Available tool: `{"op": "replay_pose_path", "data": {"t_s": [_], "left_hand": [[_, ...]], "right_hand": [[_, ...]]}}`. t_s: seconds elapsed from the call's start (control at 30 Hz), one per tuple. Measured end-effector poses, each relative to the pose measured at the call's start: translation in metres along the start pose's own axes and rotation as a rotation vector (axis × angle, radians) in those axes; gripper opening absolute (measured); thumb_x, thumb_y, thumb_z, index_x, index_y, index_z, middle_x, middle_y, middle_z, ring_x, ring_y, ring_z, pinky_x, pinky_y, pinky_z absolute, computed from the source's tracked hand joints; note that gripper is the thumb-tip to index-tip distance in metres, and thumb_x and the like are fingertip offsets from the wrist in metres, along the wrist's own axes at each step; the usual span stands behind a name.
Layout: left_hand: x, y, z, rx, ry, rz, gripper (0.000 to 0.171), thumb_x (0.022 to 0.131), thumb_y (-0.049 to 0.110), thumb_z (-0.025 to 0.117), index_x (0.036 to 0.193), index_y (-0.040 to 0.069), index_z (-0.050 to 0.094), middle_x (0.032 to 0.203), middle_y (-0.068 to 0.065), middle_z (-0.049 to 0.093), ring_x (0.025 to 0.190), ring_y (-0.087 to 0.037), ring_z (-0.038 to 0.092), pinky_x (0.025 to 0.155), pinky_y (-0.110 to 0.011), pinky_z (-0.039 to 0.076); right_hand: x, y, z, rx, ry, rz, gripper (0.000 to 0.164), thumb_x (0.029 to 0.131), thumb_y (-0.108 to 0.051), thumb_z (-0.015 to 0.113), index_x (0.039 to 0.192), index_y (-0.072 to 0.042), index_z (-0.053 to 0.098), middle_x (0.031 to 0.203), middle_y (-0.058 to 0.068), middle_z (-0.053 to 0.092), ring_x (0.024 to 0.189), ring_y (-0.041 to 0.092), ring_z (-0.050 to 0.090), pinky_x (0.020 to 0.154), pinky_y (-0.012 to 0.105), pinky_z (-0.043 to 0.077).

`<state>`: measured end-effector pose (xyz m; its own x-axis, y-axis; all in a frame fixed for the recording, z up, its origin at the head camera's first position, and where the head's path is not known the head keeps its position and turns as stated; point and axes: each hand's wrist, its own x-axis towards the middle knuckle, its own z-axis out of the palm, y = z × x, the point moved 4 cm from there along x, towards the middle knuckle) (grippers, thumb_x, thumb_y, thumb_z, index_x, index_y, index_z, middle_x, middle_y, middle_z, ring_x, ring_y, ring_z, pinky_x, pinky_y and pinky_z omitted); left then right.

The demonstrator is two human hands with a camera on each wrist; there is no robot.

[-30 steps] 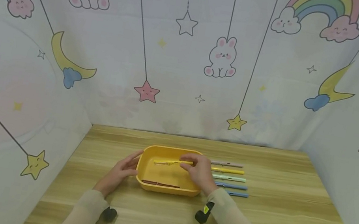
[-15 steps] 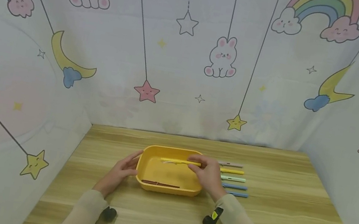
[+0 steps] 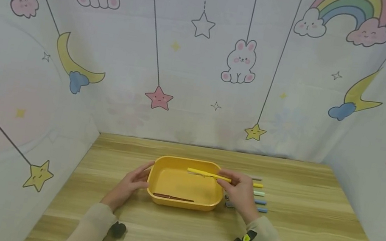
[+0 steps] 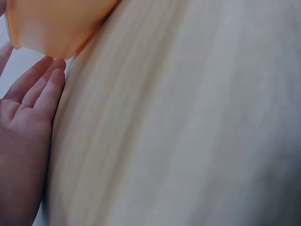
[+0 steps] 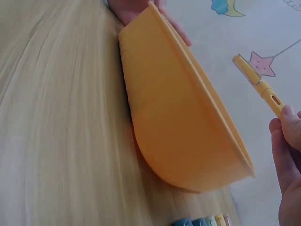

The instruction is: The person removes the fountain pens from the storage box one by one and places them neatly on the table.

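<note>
My right hand pinches a yellow pen by one end, above the right part of a yellow bin. In the right wrist view the clipped pen stands clear of the bin's rim. A dark red pen lies in the bin along its near wall. At the bin's left end my left hand touches the outer wall. In the left wrist view its fingers are nearly straight against the bin.
Right of the bin, several pens lie in a row on the wooden table, partly behind my right hand: a green pen, a blue pen and others. A printed curtain rises behind the table's back edge.
My right hand has moved right with the yellow pen, from over the bin's middle toward its right rim, covering more of the row. The left hand has stayed at the bin.
</note>
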<state>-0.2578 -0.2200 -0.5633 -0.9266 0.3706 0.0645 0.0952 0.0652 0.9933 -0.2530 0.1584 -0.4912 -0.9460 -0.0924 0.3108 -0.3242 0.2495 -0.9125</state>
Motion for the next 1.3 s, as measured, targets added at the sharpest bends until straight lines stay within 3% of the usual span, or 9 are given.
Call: {"op": "replay_pose_path", "data": {"t_s": [0.17,0.37,0.6,0.73,0.83,1.0,1.17,1.3], "left_hand": [[0.000,-0.001,0.000,0.000,0.003,-0.008,0.073,0.102,0.012,0.068,0.166,0.022,0.034,0.167,-0.017,0.037,0.152,-0.035,0.039,0.111,-0.019,0.042],[0.000,-0.001,0.000,0.019,0.007,-0.017,0.074,0.102,0.015,0.068,0.166,0.023,0.033,0.167,-0.016,0.038,0.152,-0.034,0.040,0.112,-0.019,0.040],[0.000,-0.002,-0.001,0.031,0.004,-0.001,0.073,0.103,0.014,0.067,0.167,0.020,0.032,0.166,-0.019,0.038,0.151,-0.038,0.039,0.112,-0.019,0.040],[0.000,-0.001,-0.001,0.023,-0.001,0.011,0.074,0.103,0.013,0.066,0.167,0.020,0.031,0.167,-0.020,0.036,0.152,-0.039,0.038,0.113,-0.020,0.040],[0.000,0.001,0.000,0.015,-0.003,0.014,0.074,0.102,0.013,0.067,0.167,0.020,0.032,0.167,-0.019,0.035,0.152,-0.039,0.038,0.113,-0.020,0.040],[0.000,0.002,-0.001,0.014,-0.003,0.015,0.074,0.102,0.013,0.067,0.167,0.020,0.032,0.167,-0.019,0.036,0.152,-0.038,0.038,0.112,-0.018,0.040],[0.001,0.001,-0.001,0.016,-0.005,0.021,0.074,0.102,0.012,0.067,0.167,0.020,0.031,0.167,-0.020,0.036,0.152,-0.039,0.038,0.112,-0.018,0.040],[0.001,0.002,-0.001,0.012,-0.007,0.026,0.074,0.102,0.011,0.066,0.167,0.018,0.031,0.167,-0.021,0.036,0.152,-0.040,0.037,0.110,-0.017,0.041]], "right_hand": [[-0.005,0.006,-0.014,0.002,0.021,-0.018,0.027,0.090,0.000,0.080,0.117,-0.001,0.079,0.114,0.018,0.078,0.079,0.018,0.075,0.066,0.027,0.062],[-0.011,0.007,-0.026,0.041,0.042,-0.001,0.027,0.090,-0.002,0.080,0.117,0.001,0.078,0.116,0.019,0.077,0.089,0.006,0.075,0.068,0.029,0.063],[-0.019,0.013,-0.041,0.047,0.069,-0.015,0.025,0.091,0.000,0.079,0.116,0.004,0.077,0.115,0.022,0.076,0.082,0.006,0.072,0.058,0.020,0.056],[-0.024,0.012,-0.049,0.044,0.073,-0.028,0.027,0.091,0.000,0.079,0.117,0.005,0.076,0.118,0.024,0.075,0.093,0.001,0.072,0.070,0.019,0.060],[-0.028,0.013,-0.054,0.038,0.071,-0.046,0.027,0.091,-0.001,0.079,0.117,0.006,0.076,0.116,0.024,0.076,0.095,0.004,0.074,0.072,0.020,0.061],[-0.036,0.013,-0.061,0.063,0.084,-0.080,0.025,0.087,0.005,0.080,0.112,0.010,0.076,0.108,0.025,0.077,0.084,0.005,0.075,0.067,0.021,0.061],[-0.046,0.013,-0.069,0.001,0.100,-0.109,0.023,0.086,0.005,0.082,0.109,0.002,0.079,0.105,0.019,0.079,0.066,0.001,0.064,0.051,0.018,0.049],[-0.055,0.018,-0.075,-0.001,0.098,-0.082,0.023,0.088,0.004,0.081,0.111,0.003,0.079,0.106,0.017,0.079,0.067,0.001,0.064,0.051,0.020,0.049]]}}
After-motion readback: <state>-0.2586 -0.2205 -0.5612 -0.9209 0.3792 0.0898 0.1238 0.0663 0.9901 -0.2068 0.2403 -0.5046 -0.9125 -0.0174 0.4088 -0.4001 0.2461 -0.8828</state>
